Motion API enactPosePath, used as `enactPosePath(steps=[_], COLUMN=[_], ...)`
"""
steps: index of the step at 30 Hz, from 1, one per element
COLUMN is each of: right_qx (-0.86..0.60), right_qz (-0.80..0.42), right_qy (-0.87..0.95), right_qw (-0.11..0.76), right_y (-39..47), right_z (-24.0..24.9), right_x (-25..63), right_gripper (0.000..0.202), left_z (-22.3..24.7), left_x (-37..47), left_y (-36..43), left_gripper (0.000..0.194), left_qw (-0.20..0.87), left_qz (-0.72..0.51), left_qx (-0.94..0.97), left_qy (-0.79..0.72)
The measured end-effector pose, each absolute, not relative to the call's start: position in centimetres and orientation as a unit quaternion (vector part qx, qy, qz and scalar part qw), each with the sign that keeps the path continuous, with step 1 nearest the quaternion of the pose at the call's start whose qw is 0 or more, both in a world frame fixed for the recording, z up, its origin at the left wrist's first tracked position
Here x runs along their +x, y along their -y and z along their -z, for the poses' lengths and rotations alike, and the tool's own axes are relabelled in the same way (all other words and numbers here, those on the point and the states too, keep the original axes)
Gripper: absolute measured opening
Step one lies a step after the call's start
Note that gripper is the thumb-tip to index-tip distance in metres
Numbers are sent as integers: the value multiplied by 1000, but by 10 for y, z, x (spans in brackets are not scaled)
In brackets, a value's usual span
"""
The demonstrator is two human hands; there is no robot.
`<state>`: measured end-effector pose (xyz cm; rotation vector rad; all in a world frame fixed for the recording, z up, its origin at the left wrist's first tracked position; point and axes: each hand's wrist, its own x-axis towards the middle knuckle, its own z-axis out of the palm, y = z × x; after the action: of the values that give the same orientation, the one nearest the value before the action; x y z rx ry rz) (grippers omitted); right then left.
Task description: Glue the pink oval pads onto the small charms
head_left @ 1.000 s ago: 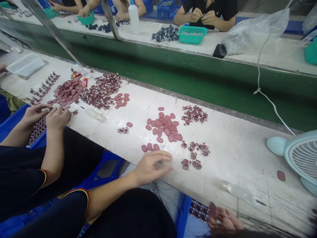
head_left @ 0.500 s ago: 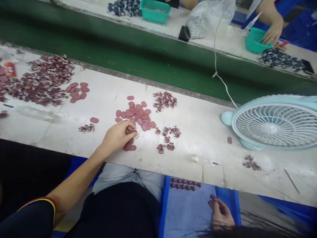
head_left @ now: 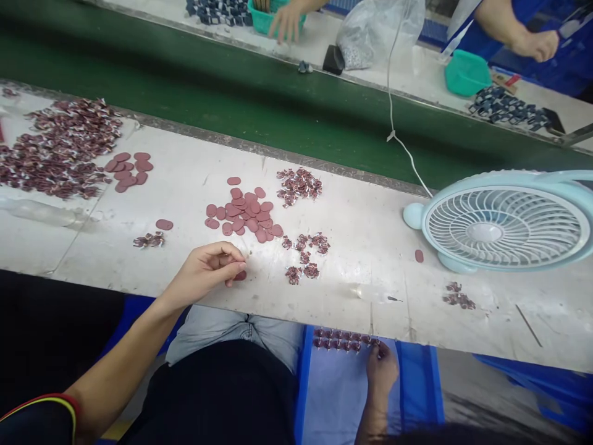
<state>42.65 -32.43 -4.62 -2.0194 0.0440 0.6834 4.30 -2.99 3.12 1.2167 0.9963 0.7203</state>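
Note:
My left hand (head_left: 210,272) is closed over the white table, thumb and fingers pinched together. A reddish-brown oval disc (head_left: 239,276) shows at its fingertips; the rest of the grip is hidden. Just beyond lies a loose pile of similar oval discs (head_left: 250,213). My right hand (head_left: 382,368) reaches into a blue tray (head_left: 333,395), its fingers closed at the right end of two rows of small dark-red pieces (head_left: 338,339). The fingers pinch one such piece, mostly covered. Small clusters of dark-red pieces with shiny bits (head_left: 306,256) lie right of the disc pile.
A light-blue fan (head_left: 504,222) stands at right. A large heap of dark-red pieces (head_left: 60,151) lies at left beside more discs (head_left: 130,170). Clear squeeze bottles (head_left: 41,211) rest on the table (head_left: 194,154). Beyond a green belt (head_left: 231,108), co-workers' hands (head_left: 287,23) work near green baskets (head_left: 467,73).
My left hand has moved slightly toward me, off the disc pile; fewer discs show beneath it. My right hand has moved up and left to the rows in the tray.

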Motion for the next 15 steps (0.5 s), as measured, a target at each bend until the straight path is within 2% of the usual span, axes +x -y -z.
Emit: enactPosePath(steps=[4, 8, 12, 15], right_qx=[-878, -894, -888, -853], right_qz=[-215, -175, -138, -113], right_qy=[17, 27, -7, -48], right_qw=[426, 413, 439, 507], right_y=[323, 322, 323, 323], right_z=[58, 68, 65, 49], right_x=[424, 423, 429, 426], right_gripper=[20, 20, 26, 26], left_z=[-30, -35, -36, -31], left_x=[42, 40, 34, 30], left_y=[35, 35, 35, 41], left_gripper=[40, 45, 48, 49], left_qw=[671, 710, 741, 766], left_qz=[-323, -305, -297, -295], left_qx=[513, 462, 405, 359], left_qy=[-427, -435, -444, -444])
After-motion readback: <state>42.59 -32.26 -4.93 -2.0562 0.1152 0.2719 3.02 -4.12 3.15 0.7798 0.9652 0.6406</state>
